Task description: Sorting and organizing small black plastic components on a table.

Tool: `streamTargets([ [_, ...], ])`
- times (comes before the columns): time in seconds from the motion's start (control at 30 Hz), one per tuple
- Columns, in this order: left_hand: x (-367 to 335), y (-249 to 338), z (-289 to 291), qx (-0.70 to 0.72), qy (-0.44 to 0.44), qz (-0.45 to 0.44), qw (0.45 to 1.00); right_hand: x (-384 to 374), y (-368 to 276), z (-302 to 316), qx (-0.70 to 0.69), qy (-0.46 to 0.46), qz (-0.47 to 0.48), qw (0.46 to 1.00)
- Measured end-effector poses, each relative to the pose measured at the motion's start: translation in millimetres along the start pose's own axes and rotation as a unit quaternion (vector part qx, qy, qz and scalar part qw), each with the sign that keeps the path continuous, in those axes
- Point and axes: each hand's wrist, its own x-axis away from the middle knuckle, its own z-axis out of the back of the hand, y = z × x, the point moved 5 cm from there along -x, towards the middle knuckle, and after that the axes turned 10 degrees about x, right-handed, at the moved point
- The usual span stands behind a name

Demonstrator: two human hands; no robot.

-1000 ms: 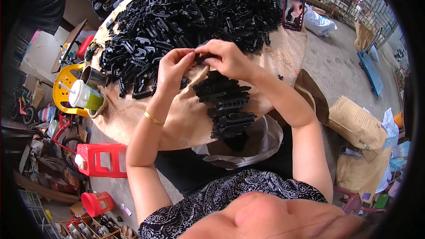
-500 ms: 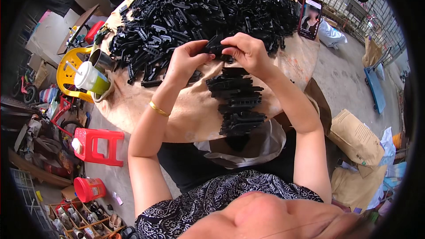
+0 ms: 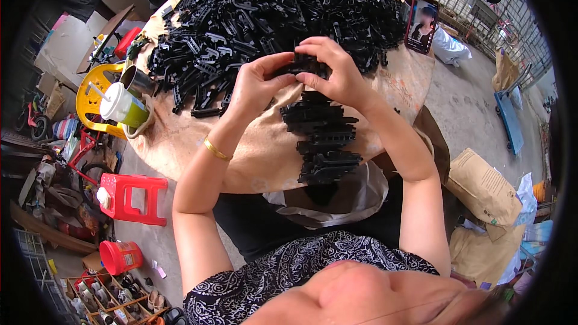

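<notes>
My left hand [image 3: 260, 80] and my right hand [image 3: 336, 73] meet at the near edge of a big heap of black plastic parts [image 3: 283, 9]. Between them are black plastic parts [image 3: 310, 66], pinched by the fingers and thumbs of both hands. How many they hold I cannot make out against the dark heap. Just below the right hand, a neat row of the same slim black parts [image 3: 322, 133] lies side by side on the tan tablecloth [image 3: 259, 159], running toward my lap. A gold bangle [image 3: 215, 148] circles my left wrist.
A phone [image 3: 421, 24] stands at the table's right edge. On the left, a lidded cup with a straw [image 3: 123, 107] sits by a yellow chair [image 3: 90, 93]; a red stool [image 3: 135, 197] and red bucket [image 3: 120, 257] are below. An open pale sack [image 3: 367, 195] hangs at my lap.
My hands have drawn closer together around the black parts. The right hand has shifted slightly left and up, with its fingers now reaching over the parts. The row has not moved.
</notes>
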Motion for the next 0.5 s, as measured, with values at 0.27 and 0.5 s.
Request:
streamTargets([
  [0.27, 4, 7, -4, -0.082, -0.021, 0.029, 0.996, 9, 14, -13, -0.165, -0.175, -0.13, 0.962],
  [0.5, 6, 1, -1, -0.129, -0.023, 0.027, 0.991, 12, 20, -18, -0.185, -0.231, -0.163, 0.941],
])
